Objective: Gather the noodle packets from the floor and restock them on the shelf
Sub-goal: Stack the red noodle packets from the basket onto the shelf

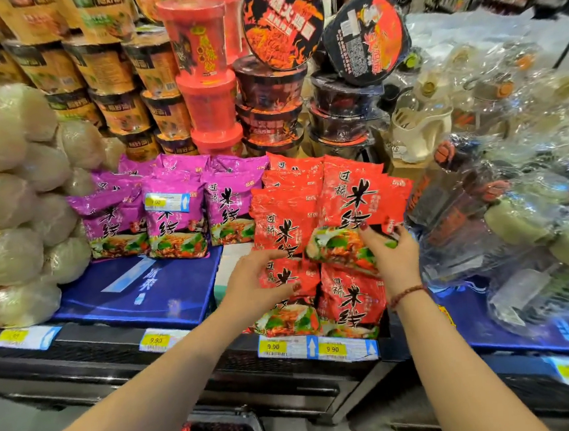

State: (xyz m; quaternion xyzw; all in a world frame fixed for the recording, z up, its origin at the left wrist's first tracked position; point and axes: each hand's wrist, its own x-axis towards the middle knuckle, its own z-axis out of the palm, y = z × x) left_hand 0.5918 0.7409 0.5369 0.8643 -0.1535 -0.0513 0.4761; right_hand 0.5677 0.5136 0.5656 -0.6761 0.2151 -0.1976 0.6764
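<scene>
Restocking at the dark metal shelf's [92,349] front edge: the left hand [258,283] pinches a front-row red packet [290,275] by its side. The right hand [391,257] grips the lower end of a tilted red packet [344,248]. Both sit among the red glossy plastic noodle packets [354,202], beside purple glossy packets [173,221].

The packets look light, soft and slick, with contents likely brittle, so edges and corners seem the safest holds. More wait in a dark basket [253,421] below. Stacked black noodle bowls [268,89] behind and clear-wrapped bundles [482,215] to the right crowd the row.
</scene>
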